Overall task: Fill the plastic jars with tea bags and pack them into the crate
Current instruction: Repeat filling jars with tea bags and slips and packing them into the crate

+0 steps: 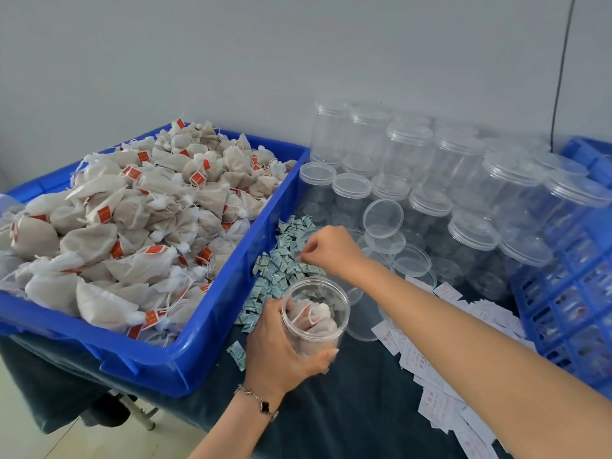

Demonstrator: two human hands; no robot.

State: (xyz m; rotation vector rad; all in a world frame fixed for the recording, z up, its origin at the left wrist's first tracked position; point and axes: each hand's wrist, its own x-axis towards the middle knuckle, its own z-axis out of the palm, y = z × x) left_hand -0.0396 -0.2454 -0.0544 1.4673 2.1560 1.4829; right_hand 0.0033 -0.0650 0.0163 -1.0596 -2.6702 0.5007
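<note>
A view looking down from head height at a table (347, 409) covered in dark cloth. The person's left hand (278, 352) grips an open clear plastic jar (316, 319) near the middle of the table, fingers (329, 354) and thumb curled round its wall; the jar is tilted a little toward the viewer and holds several white tea bags with strings. The right hand (331, 251) reaches forward over a heap of small pale green and white sachets (281, 273) lying on the cloth just beyond the jar; its fingertips are drawn together in a pinch at the heap, though whether a sachet is between them is too small to tell. To the left sits a large blue bin (212, 332) piled high with tea bags (132, 220), off-white pouches bearing red tags. Behind and to the right stand many empty clear jars (463, 167) with lids, some stacked, and a few loose lids (384, 218) lie in front of them. White paper slips (430, 366) printed in red are scattered on the cloth at right. A blue lattice crate (569, 309) stands at the right edge.
</note>
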